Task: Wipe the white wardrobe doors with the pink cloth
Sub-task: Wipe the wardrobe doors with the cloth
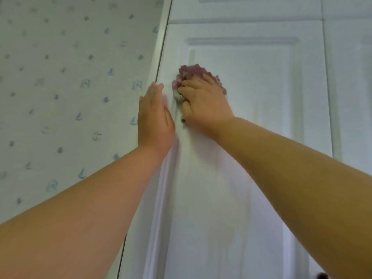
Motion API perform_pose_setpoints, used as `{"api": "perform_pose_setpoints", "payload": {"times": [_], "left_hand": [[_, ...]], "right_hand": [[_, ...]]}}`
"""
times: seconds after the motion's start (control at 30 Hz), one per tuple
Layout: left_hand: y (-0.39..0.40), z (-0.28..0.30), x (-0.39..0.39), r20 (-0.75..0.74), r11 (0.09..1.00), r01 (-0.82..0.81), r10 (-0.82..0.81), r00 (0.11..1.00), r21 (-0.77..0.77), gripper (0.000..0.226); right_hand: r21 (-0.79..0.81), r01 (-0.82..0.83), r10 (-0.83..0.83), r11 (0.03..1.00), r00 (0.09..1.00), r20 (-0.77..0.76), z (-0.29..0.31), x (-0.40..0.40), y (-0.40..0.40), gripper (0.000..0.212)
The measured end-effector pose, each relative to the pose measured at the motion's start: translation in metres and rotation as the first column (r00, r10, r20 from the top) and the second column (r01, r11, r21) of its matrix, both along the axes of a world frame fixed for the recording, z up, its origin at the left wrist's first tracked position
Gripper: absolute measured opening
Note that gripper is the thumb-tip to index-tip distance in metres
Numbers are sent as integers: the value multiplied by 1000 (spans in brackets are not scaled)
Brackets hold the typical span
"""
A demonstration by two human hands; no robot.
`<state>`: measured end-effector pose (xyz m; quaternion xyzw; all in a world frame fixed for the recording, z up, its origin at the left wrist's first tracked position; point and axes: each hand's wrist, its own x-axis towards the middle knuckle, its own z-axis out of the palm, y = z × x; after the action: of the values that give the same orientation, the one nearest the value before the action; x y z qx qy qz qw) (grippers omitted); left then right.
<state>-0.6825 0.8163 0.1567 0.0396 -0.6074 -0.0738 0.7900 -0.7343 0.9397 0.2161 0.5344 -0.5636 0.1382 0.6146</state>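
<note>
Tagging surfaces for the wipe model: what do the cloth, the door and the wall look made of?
Cloth: soft pink fabric, bunched and nubby under the right hand.
Door: smooth white painted or laminated panel, probably wood-based; moulded frame, faint sheen.
Wall: matt wallpaper, going by the repeating blue sailboats and anchors.

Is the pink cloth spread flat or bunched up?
Bunched up: the pink cloth sits crumpled under the right hand, which grips it against the wardrobe door.

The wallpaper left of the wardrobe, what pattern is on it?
Small blue sailboats, anchors and stars on the pale wallpaper, head view.
</note>
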Motion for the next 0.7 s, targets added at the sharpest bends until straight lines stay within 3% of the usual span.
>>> {"api": "perform_pose_setpoints", "payload": {"times": [0.1,0.2,0.3,0.4,0.53,0.7], "left_hand": [[3,-2,5,-73,994,101,-97,993,52,57],[0,-3,5,-41,996,75,-73,997,38,51],[-4,-4,1,29,999,-47,47,998,10,53],[-3,-6,2,67,992,-121,118,991,42,60],[-3,-6,2,73,993,-113,111,991,23,63],[-10,-2,3,53,995,-96,96,994,7,63]], "right_hand": [[182,-65,82,981,993,-87,-62,-11,22,48],[224,113,-58,968,970,-237,-62,-21,31,58],[146,268,-253,952,960,-116,-20,-11,23,70],[43,359,-360,932,933,6,30,-3,11,68],[-74,360,-349,930,928,129,53,7,-12,66],[-43,292,-288,956,955,75,19,11,-13,62]]}}
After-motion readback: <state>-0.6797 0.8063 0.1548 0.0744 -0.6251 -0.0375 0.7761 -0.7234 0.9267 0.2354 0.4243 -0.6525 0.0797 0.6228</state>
